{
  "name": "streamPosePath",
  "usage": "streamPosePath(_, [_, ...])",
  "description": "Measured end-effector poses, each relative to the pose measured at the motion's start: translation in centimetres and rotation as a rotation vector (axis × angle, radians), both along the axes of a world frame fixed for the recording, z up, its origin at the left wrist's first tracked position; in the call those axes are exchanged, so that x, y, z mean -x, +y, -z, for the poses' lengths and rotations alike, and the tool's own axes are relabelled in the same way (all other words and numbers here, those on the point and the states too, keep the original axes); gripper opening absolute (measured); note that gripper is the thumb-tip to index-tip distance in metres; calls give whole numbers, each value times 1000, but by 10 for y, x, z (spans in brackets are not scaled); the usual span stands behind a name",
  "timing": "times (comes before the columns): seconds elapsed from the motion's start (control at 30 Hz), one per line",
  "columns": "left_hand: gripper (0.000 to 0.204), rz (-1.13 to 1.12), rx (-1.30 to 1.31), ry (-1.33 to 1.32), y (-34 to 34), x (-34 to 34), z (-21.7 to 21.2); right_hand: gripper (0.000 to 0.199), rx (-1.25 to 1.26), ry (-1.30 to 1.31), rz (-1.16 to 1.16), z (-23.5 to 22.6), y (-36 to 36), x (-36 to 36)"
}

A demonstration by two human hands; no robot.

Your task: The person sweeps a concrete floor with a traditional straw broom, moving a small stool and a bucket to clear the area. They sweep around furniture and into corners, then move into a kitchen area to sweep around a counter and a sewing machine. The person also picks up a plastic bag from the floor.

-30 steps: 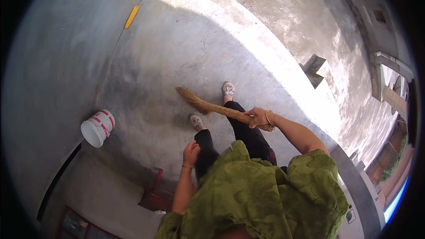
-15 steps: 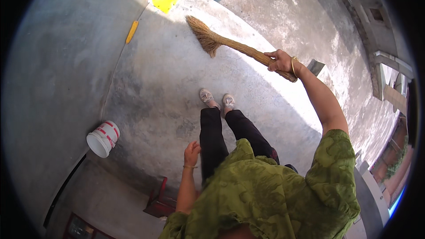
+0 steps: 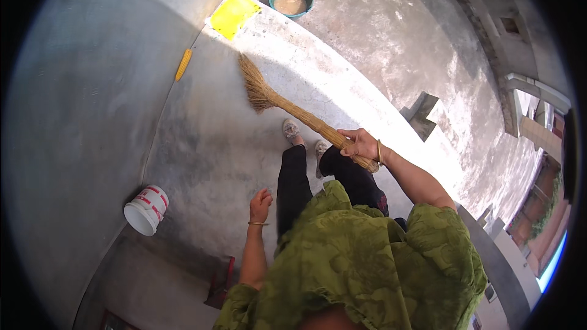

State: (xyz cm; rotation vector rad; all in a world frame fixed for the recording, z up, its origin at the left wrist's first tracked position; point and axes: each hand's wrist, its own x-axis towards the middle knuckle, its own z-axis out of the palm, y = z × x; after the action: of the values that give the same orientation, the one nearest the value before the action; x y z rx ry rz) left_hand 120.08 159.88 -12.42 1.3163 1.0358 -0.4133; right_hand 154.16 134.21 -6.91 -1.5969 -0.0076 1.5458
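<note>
My right hand (image 3: 362,145) is closed round the handle of a straw broom (image 3: 301,115), near its butt end. The broom slants up and to the left, its fanned bristles toward the concrete floor; I cannot tell whether they touch it. Beside my left thigh hangs my left hand (image 3: 261,205), its fingers loosely curled with nothing visible in them. Both wrists carry bangles. My shoes (image 3: 291,130) stand below the broom handle.
A yellow sheet (image 3: 233,14) lies at the far sunlit floor edge, with a green basin (image 3: 291,0) of murky water beyond. Along the left wall are a yellow long object (image 3: 183,65) and a white bucket (image 3: 147,210). A dark red piece of furniture (image 3: 220,284) stands lower left.
My right hand has drawn the broom back toward my body and leftward, and its bristles have moved left. One foot has shifted. My left hand stays low at my side.
</note>
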Motion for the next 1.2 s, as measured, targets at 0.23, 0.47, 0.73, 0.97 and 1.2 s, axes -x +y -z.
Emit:
streamPosePath(0.23, [37, -121, 11, 27, 12, -33, -2, 59, 30, -42, -93, 39, 7, -77])
streamPosePath(0.47, [39, -138, 25, 79, -25, -83, -4, 62, 205, 61, 136, -11, -13, -191])
streamPosePath(0.73, [37, -214, 21, 75, -78, -164, -20, 66, 73, -48, -176, -36, -81, -189])
streamPosePath(0.97, [38, -188, 57, 75, -103, -225, -27, 70, 62, -298, -684, 38, -90, -231])
streamPosePath(1.2, [40, -141, 57, 105, -109, -243, -22, 61, 155, -435, -566, 9, -71, -376])
